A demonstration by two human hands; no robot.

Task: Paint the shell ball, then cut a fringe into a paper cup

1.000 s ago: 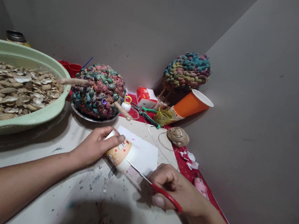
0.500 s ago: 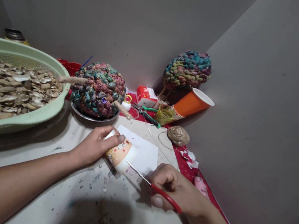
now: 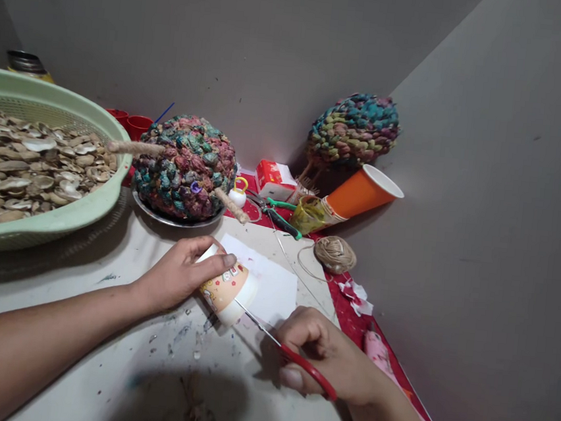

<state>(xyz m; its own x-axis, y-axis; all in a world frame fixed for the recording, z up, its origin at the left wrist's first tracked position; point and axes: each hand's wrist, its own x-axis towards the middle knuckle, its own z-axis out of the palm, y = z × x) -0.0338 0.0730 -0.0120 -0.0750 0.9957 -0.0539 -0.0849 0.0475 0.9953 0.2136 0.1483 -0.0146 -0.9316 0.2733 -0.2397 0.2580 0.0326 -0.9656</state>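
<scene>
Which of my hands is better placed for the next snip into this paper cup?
Probably your right hand: it holds the red-handled scissors, blade tips at the paper cup. Your left hand grips the cup.

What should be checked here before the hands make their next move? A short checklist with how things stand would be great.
1. Left hand gripping the paper cup: ok.
2. Right hand holding the scissors by the red handles: ok.
3. Scissor tips at the cup's white band: ok.
4. Left thumb away from the tips: ok; the other left fingers, partly hidden: cannot tell.
5. Tips through the cup's wall: cannot tell.
6. Table free of specks and smears: not ok.
</scene>
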